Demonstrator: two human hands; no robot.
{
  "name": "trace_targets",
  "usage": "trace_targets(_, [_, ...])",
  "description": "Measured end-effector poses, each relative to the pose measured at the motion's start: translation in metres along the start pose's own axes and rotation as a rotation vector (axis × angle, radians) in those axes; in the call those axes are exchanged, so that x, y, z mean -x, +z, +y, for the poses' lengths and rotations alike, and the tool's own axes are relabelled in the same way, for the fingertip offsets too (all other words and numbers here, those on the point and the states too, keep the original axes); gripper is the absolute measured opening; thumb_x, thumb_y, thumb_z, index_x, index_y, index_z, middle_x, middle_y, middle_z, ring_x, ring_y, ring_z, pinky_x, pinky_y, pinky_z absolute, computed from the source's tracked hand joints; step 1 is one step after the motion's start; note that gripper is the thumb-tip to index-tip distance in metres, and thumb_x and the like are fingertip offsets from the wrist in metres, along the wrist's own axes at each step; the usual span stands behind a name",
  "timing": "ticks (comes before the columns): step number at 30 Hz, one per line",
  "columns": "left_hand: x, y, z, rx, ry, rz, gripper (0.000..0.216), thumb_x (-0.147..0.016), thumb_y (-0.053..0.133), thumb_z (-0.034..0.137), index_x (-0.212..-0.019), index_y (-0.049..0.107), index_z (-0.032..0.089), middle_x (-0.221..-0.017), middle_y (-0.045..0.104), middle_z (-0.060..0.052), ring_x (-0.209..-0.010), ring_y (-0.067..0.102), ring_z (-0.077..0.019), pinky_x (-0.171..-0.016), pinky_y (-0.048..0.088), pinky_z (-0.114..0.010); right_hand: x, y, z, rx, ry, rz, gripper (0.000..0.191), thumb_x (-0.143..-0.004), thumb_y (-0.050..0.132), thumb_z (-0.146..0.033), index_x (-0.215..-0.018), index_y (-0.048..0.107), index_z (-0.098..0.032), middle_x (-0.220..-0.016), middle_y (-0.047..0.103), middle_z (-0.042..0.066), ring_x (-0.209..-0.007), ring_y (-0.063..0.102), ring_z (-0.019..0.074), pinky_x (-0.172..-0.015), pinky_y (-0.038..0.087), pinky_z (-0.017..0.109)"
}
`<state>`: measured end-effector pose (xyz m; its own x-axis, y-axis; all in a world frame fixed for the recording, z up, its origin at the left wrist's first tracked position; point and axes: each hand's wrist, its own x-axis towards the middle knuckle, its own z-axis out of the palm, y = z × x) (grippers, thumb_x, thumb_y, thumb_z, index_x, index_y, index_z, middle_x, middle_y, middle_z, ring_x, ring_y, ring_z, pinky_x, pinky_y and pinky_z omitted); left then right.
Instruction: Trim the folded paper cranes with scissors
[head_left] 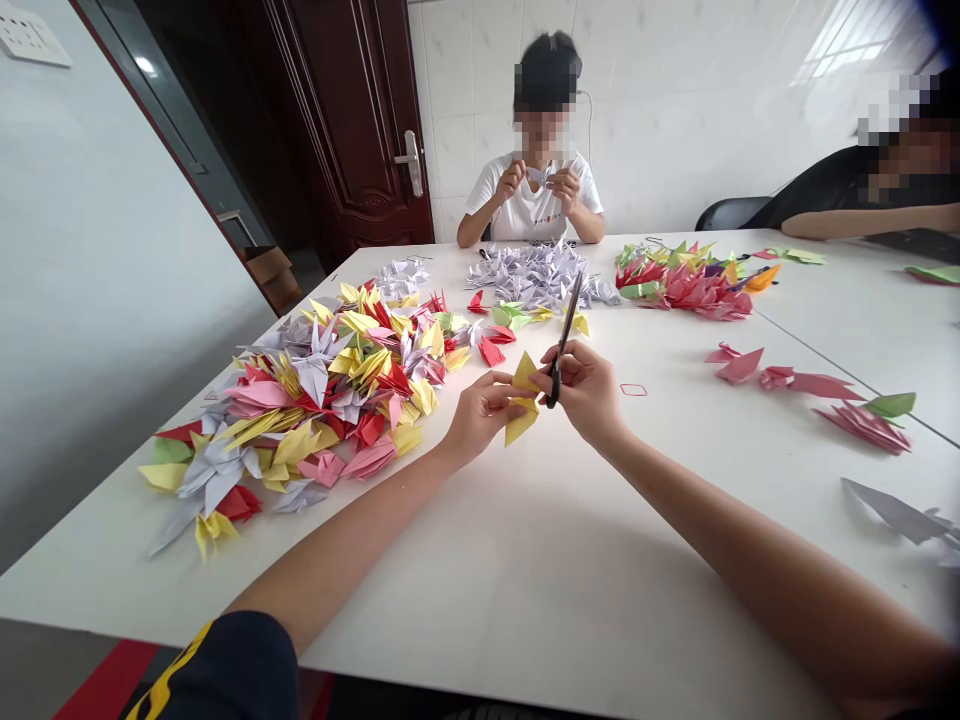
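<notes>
Over the middle of the white table point(465, 600), my left hand point(484, 412) pinches a folded piece of yellow paper point(522, 428) between thumb and fingers. The paper's pointed ends stick out above and below the fingertips. My right hand point(583, 388) is closed around a pair of black scissors point(566, 335), whose blades point up and away from me. The fingertips of my right hand are close to the yellow paper; whether they grip it too I cannot tell.
A large heap of folded paper pieces point(322, 400) spreads on the left. Lilac pieces point(536, 272) lie farther back, beside a mixed pile point(697, 285). Pink pieces point(862, 425) and grey ones point(900, 512) lie right. Opposite, a person point(536, 190) holds lilac paper; another person point(847, 190) sits at right.
</notes>
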<state>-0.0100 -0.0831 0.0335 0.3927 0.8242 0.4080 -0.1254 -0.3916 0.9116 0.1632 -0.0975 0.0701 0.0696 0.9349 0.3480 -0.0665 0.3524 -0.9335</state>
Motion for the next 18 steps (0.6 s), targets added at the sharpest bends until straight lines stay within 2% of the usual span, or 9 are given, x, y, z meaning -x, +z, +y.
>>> trace_targets(2, [0.000, -0.001, 0.001, -0.025, 0.009, -0.017, 0.028, -0.080, 0.077, 0.042, -0.099, 0.079, 0.021, -0.114, 0.059, -0.009, -0.094, 0.064, -0.0168, -0.079, 0.058, -0.030, -0.001, -0.001, 0.000, 0.022, -0.024, 0.019, 0.031, -0.063, 0.085, -0.029, -0.081, 0.061, -0.023, -0.063, 0.062, -0.003, -0.058, 0.061, 0.0155, -0.048, 0.051, 0.027])
trace_targets(6, [-0.001, 0.000, 0.006, -0.061, -0.053, -0.138, 0.033, -0.078, 0.078, 0.042, -0.104, 0.078, 0.022, -0.111, 0.062, -0.008, -0.068, 0.053, -0.0070, -0.063, 0.048, -0.024, -0.001, -0.001, 0.000, 0.035, -0.048, 0.016, 0.030, -0.064, 0.084, -0.031, -0.082, 0.061, -0.023, -0.064, 0.063, -0.003, -0.060, 0.062, 0.0154, -0.051, 0.050, 0.027])
trace_targets(8, [-0.001, 0.000, 0.009, -0.038, -0.096, -0.172, 0.035, -0.076, 0.080, 0.042, -0.104, 0.078, 0.021, -0.111, 0.063, -0.008, -0.063, 0.049, -0.0048, -0.061, 0.045, -0.023, -0.001, -0.001, 0.001, 0.037, -0.039, -0.010, 0.032, -0.065, 0.085, -0.033, -0.083, 0.061, -0.023, -0.065, 0.064, -0.002, -0.060, 0.062, 0.0151, -0.052, 0.050, 0.027])
trace_targets(11, [-0.002, -0.004, 0.008, 0.032, -0.171, -0.133, 0.040, -0.074, 0.083, 0.039, -0.108, 0.077, 0.020, -0.109, 0.066, -0.007, -0.065, 0.052, -0.0058, -0.065, 0.045, -0.023, -0.005, -0.004, 0.004, 0.025, -0.020, -0.001, 0.044, -0.064, 0.087, -0.038, -0.092, 0.057, -0.024, -0.067, 0.065, -0.003, -0.059, 0.063, 0.0152, -0.050, 0.051, 0.026])
trace_targets(14, [-0.006, -0.016, 0.002, 0.123, -0.282, -0.085, 0.056, -0.071, 0.085, 0.034, -0.123, 0.071, 0.021, -0.095, 0.070, -0.005, -0.069, 0.059, -0.0102, -0.067, 0.045, -0.023, -0.018, -0.019, 0.004, 0.027, 0.054, 0.012, 0.065, -0.055, 0.093, -0.040, -0.100, 0.048, -0.027, -0.063, 0.065, -0.006, -0.054, 0.066, 0.0183, -0.043, 0.048, 0.025])
trace_targets(16, [-0.009, -0.026, -0.002, 0.207, -0.302, -0.022, 0.060, -0.067, 0.088, 0.028, -0.124, 0.070, 0.022, -0.098, 0.072, -0.005, -0.074, 0.061, -0.0110, -0.069, 0.045, -0.023, -0.029, -0.036, 0.002, 0.102, 0.164, -0.107, 0.067, -0.050, 0.096, -0.042, -0.093, 0.047, -0.025, -0.060, 0.067, -0.004, -0.048, 0.065, 0.0201, -0.035, 0.040, 0.023])
trace_targets(18, [-0.013, -0.034, -0.004, 0.322, -0.305, 0.053, 0.058, -0.064, 0.089, 0.022, -0.119, 0.072, 0.023, -0.106, 0.072, -0.004, -0.075, 0.061, -0.0088, -0.070, 0.046, -0.022, -0.039, -0.055, 0.000, 0.207, 0.232, -0.205, 0.058, -0.053, 0.094, -0.046, -0.083, 0.051, -0.022, -0.060, 0.070, 0.002, -0.042, 0.062, 0.0178, -0.030, 0.027, 0.020])
